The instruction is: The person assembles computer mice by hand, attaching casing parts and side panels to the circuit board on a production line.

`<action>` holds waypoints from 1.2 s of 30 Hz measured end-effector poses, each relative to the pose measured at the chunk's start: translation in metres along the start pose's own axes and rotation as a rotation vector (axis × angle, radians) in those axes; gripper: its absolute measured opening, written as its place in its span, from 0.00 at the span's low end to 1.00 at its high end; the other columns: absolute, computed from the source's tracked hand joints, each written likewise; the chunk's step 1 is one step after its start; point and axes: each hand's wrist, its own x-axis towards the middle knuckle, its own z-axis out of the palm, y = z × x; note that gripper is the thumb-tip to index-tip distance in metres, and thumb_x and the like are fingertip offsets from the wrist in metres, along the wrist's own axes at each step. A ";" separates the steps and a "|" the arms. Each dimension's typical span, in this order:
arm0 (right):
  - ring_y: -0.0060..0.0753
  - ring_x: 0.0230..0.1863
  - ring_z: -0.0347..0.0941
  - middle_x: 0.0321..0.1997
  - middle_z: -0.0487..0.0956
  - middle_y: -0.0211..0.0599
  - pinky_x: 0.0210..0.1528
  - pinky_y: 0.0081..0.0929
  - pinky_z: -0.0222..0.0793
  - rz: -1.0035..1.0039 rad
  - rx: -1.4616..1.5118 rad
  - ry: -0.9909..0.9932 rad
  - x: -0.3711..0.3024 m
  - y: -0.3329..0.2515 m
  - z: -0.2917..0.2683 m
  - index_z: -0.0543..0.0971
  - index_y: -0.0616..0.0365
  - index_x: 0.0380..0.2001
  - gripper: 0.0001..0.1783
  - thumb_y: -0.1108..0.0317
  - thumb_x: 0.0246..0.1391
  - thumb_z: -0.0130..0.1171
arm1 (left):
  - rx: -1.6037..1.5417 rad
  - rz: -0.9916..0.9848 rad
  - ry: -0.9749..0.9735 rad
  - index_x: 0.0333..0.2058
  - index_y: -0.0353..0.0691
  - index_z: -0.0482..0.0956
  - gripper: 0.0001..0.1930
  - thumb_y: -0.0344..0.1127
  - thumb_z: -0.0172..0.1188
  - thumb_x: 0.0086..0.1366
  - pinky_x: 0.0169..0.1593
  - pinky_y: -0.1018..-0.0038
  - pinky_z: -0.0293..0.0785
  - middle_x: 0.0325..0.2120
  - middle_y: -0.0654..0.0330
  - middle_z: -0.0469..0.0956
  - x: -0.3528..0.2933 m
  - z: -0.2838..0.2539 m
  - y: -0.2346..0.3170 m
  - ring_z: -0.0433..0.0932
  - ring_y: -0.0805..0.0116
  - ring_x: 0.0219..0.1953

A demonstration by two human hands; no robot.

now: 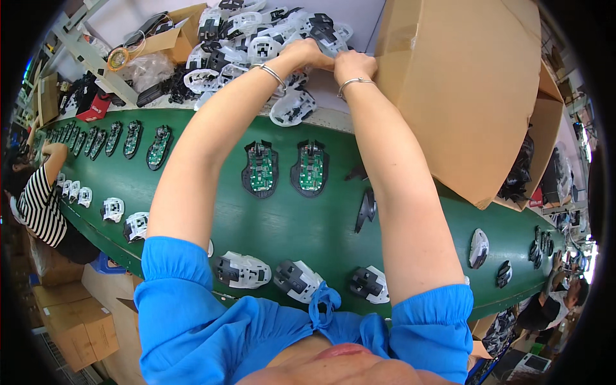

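Note:
Both my arms stretch across the green bench to a heap of white-and-black mouse shells [244, 25] at the far side. My left hand [309, 54] and my right hand [355, 65] are close together with curled fingers, at the near edge of a translucent white and black mouse shell [328, 37]. They appear closed on it, though my fingertips are partly hidden. Below them, two black mouse bases with green circuit boards, a left one [260, 169] and a right one [310, 169], lie on the bench. Several white-and-black shells [242, 270] lie along the near edge.
A large cardboard box [462, 83] stands close to my right arm. Black parts [366, 210] lie beside that forearm. More circuit-board bases [159, 147] line the green bench [256, 224] leftward. People sit at the far left, in a striped shirt [43, 204], and at the far right.

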 end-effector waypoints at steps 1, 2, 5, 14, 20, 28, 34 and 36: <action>0.36 0.50 0.74 0.48 0.78 0.32 0.43 0.36 0.73 0.012 0.032 0.017 0.002 0.001 0.000 0.78 0.47 0.45 0.16 0.65 0.55 0.47 | 0.001 -0.003 0.004 0.26 0.28 0.76 0.35 0.62 0.64 0.38 0.19 0.70 0.73 0.23 0.50 0.77 -0.002 -0.005 -0.001 0.75 0.65 0.17; 0.36 0.50 0.74 0.48 0.78 0.32 0.43 0.36 0.73 0.028 0.063 0.032 0.003 0.002 0.000 0.78 0.46 0.45 0.16 0.65 0.56 0.46 | -0.185 -0.027 0.012 0.26 0.29 0.76 0.33 0.60 0.64 0.39 0.18 0.72 0.70 0.21 0.53 0.75 -0.006 -0.011 -0.002 0.73 0.67 0.16; 0.38 0.50 0.74 0.48 0.77 0.38 0.47 0.36 0.71 0.052 0.077 0.067 0.003 0.003 0.003 0.76 0.53 0.46 0.17 0.66 0.56 0.45 | -0.564 -0.088 -0.025 0.26 0.35 0.75 0.27 0.57 0.62 0.41 0.19 0.76 0.67 0.17 0.62 0.70 -0.013 -0.031 -0.009 0.66 0.73 0.14; 0.46 0.52 0.72 0.54 0.72 0.50 0.51 0.40 0.68 0.229 0.411 0.098 0.001 -0.010 -0.023 0.43 0.68 0.64 0.44 0.67 0.49 0.52 | -1.319 -0.017 -0.245 0.37 0.39 0.73 0.25 0.57 0.56 0.53 0.29 0.77 0.72 0.25 0.60 0.71 -0.059 -0.087 -0.097 0.69 0.71 0.23; 0.46 0.52 0.72 0.51 0.75 0.48 0.49 0.42 0.69 0.016 0.188 0.082 0.002 -0.007 -0.011 0.62 0.63 0.56 0.28 0.69 0.50 0.49 | -1.744 0.329 0.187 0.41 0.37 0.71 0.19 0.45 0.56 0.58 0.34 0.76 0.71 0.32 0.60 0.68 -0.103 -0.120 -0.161 0.67 0.68 0.31; 0.44 0.46 0.76 0.44 0.79 0.43 0.44 0.44 0.72 -0.185 0.005 0.049 -0.016 -0.033 -0.004 0.80 0.53 0.38 0.14 0.71 0.48 0.50 | -0.080 -0.221 1.184 0.48 0.34 0.74 0.37 0.60 0.61 0.47 0.52 0.65 0.66 0.45 0.40 0.71 -0.018 -0.149 -0.298 0.69 0.49 0.47; 0.43 0.44 0.77 0.41 0.80 0.41 0.40 0.39 0.73 -0.270 -0.045 0.098 -0.008 -0.032 0.012 0.82 0.51 0.35 0.14 0.70 0.48 0.49 | 0.211 -0.273 1.085 0.52 0.39 0.71 0.41 0.67 0.56 0.48 0.57 0.56 0.60 0.47 0.37 0.69 0.036 -0.121 -0.341 0.63 0.40 0.54; 0.47 0.40 0.77 0.38 0.80 0.45 0.39 0.42 0.73 -0.264 -0.066 0.130 -0.007 -0.030 0.008 0.80 0.54 0.34 0.13 0.67 0.44 0.52 | 0.393 -0.344 1.148 0.55 0.49 0.69 0.39 0.70 0.50 0.51 0.54 0.58 0.64 0.50 0.38 0.66 0.054 -0.118 -0.365 0.67 0.42 0.51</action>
